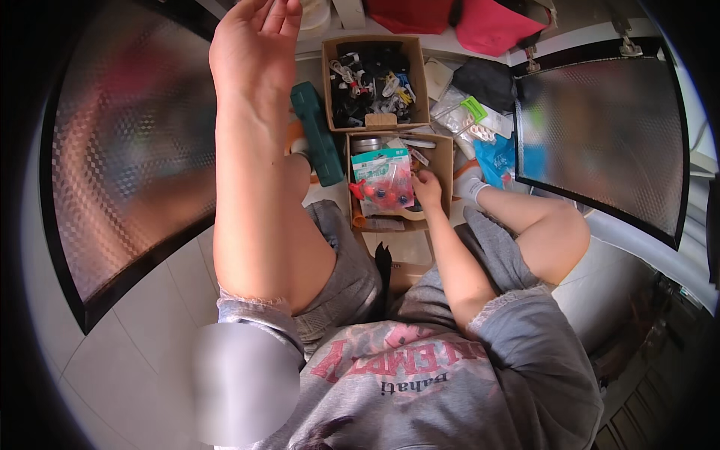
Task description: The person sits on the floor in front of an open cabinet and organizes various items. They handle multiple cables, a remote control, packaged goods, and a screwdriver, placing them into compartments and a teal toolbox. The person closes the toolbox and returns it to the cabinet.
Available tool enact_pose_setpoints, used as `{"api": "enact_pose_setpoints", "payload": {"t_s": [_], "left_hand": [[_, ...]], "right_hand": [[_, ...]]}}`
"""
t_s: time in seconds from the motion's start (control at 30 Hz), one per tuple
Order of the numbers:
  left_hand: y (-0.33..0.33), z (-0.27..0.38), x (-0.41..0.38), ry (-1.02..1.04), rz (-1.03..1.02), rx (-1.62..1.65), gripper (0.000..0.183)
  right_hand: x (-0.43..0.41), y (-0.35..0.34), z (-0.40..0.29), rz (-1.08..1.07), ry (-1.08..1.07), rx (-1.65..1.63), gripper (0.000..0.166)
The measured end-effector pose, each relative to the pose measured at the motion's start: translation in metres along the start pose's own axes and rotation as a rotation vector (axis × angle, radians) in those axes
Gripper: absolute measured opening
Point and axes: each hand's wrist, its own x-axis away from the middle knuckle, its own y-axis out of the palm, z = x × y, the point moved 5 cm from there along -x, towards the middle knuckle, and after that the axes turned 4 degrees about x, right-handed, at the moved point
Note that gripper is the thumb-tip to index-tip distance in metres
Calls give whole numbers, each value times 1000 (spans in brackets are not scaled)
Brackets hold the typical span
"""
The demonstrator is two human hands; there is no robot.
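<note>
My left hand [256,34] is raised close to the camera at the top, palm side showing. Its fingertips are cut off by the picture's edge, so any hold there is hidden. My right hand [428,188] reaches into the nearer open cardboard box [444,208]. Its curled fingers touch small items beside a packaged item [385,177] in a clear bag with a teal header. Whether they grip anything is unclear. A red plastic piece [356,189] lies left of the package. Behind it is a round metal tin [365,145], and an orange cylindrical object [358,216] stands below.
A second cardboard box [374,121] full of cables and adapters stands behind. Left of both lies a dark green case [318,135]. Textured glass doors [602,146] stand open on both sides. Blue plastic bags [498,160] and a green-handled tool [474,109] lie right.
</note>
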Motion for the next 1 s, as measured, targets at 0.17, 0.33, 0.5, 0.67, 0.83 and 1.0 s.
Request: {"api": "enact_pose_setpoints", "payload": {"t_s": [0.17, 0.33, 0.5, 0.67, 0.83, 1.0], "left_hand": [[-2, -5, -1, -47, -30, -47, 22], [-1, -39, 4, -106, -201, -248, 31], [-43, -164, 25, -510, -792, -1232, 13], [-274, -283, 88, -412, -1020, -2145, 20], [-272, -280, 120, -185, -814, -2306, 24], [-304, -268, 79, -185, -893, -2133, 25]], "right_hand": [[22, 21, 32, 152, 253, 101, 37], [48, 30, 35, -276, 621, -444, 26], [51, 16, 28, -319, 642, -746, 19], [50, 33, 46, -343, 482, -826, 20], [47, -4, 25, -161, 263, -676, 20], [33, -75, -87, -64, -135, -95, 19]]}}
